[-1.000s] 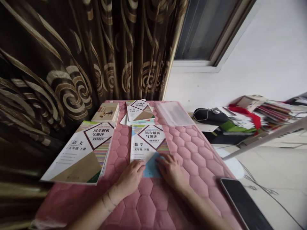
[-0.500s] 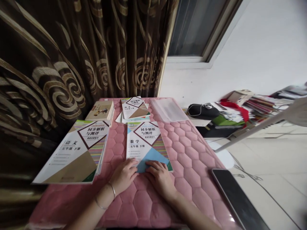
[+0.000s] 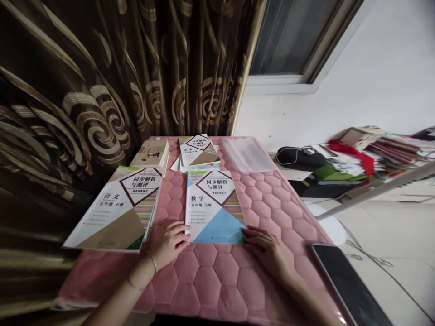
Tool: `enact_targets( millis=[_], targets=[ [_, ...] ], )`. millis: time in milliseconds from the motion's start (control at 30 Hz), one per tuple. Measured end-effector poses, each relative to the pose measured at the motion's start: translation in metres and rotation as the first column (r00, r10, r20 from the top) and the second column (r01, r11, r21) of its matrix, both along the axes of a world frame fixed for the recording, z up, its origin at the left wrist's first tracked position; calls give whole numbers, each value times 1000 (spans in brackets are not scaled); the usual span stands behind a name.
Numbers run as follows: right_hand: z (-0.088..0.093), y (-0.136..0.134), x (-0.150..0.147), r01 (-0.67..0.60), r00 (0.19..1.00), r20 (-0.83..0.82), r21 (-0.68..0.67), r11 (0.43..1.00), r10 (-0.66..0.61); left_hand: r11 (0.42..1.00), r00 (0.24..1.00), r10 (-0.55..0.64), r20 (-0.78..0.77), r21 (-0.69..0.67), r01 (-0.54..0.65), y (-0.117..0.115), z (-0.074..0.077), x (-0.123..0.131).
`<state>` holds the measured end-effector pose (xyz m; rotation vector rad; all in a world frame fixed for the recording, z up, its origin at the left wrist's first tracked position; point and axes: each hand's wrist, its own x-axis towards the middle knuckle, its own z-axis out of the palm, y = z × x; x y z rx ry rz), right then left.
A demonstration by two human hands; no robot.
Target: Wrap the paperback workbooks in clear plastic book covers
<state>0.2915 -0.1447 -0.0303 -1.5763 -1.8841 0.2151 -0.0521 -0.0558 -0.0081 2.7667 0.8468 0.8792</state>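
A maths workbook (image 3: 212,213) with a white cover and a blue triangle lies flat on the pink quilted tablecloth (image 3: 210,285). At its lower left edge my left hand (image 3: 171,240) rests with fingers stretched out, the tips touching the book. My right hand (image 3: 268,249) lies open by the lower right corner, fingertips at the edge. Left of these sits a stack topped by a larger-looking Chinese workbook (image 3: 115,210) with a brown triangle. Behind the maths workbook, a further Chinese workbook (image 3: 199,151) lies on some papers.
A beige-covered book stack (image 3: 151,154) stands at the back left, beside the dark patterned curtain (image 3: 112,90). A translucent plastic folder (image 3: 249,156) lies at the back right. On the right are a dark phone-like slab (image 3: 346,280), a lamp arm (image 3: 377,192) and piled papers (image 3: 340,158).
My right hand has slid right, from the maths workbook's lower cover to its right corner. My left hand has shifted to the left edge. The view has turned slightly left.
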Motion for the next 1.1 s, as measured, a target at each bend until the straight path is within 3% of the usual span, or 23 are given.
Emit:
enact_targets(
  millis=[333,567,700,900,1000,1100],
  targets=[
    [4,0,0,-3,990,-140,-135,991,-16,993,1000,4,20,-115,-1,6,-4,-4],
    [3,-2,-2,24,994,-101,-98,995,-34,994,999,39,8,-107,-38,-2,7,-1],
    [10,-4,-34,74,997,34,-62,995,-72,983,984,156,-87,-80,-163,-19,16,21],
    [23,13,-99,-9,996,91,-90,996,17,988,987,110,-117,-97,-121,-25,11,68],
    [23,20,-107,-24,998,63,-94,995,30,989,987,104,-121,-88,-115,-21,9,71],
    [20,18,-95,-14,999,50,-104,994,19,989,987,101,-127,-98,-114,-19,12,58]
  ],
)
